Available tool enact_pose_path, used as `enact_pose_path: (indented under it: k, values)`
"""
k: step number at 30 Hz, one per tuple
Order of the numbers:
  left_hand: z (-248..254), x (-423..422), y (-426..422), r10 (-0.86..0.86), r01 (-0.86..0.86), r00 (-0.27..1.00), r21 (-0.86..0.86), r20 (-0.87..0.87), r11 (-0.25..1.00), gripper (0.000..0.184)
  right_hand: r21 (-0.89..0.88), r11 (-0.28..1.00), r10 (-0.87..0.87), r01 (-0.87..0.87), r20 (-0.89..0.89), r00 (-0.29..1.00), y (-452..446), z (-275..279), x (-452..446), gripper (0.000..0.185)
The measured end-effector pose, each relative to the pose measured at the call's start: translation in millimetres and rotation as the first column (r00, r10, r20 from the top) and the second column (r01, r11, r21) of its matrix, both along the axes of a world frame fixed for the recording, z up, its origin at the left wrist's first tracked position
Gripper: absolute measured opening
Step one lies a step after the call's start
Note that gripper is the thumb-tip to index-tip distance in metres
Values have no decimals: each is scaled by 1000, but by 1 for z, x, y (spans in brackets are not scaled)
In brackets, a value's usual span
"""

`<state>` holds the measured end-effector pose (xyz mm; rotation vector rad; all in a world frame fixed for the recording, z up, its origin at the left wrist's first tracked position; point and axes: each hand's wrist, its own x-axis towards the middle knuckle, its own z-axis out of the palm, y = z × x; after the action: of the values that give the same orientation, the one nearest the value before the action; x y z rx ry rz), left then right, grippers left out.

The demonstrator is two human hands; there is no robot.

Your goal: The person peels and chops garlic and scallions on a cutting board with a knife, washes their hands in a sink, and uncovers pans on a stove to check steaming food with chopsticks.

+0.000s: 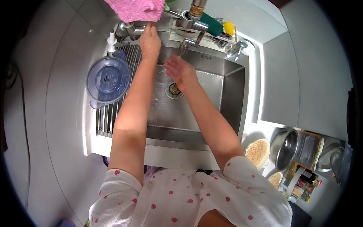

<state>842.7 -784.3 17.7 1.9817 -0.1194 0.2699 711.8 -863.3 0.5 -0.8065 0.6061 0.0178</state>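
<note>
My left hand (150, 41) is raised at the back left of the sink, its wet fingers stretched up to the lower edge of a pink towel (137, 10). Whether the fingertips touch the towel I cannot tell. Beside that hand is a metal fitting (133, 31). My right hand (180, 72) is over the steel sink (200, 102), wet, empty and with fingers spread. It is just below the faucet (184, 47), and the drain (174, 89) shows beneath it.
A translucent blue strainer lid (108, 80) lies on the slatted rack (106, 117) at left. Behind the sink stands a white caddy (177, 34) with a yellow item (228, 28). To the right are a bowl of grain (258, 152), a steel bowl (286, 149) and several bottles (304, 185).
</note>
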Motion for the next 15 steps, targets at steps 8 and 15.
enact_pose_path:
  k: [8,15]
  values:
    - [0,-102,25,-585,438,672,-395,-453,808,48,-377,886,295,-269,10,956,-23,50,-56,45]
    - [-61,-161,52,-894,662,253,-608,-369,438,50,-280,847,491,-453,82,867,-42,11,-124,32]
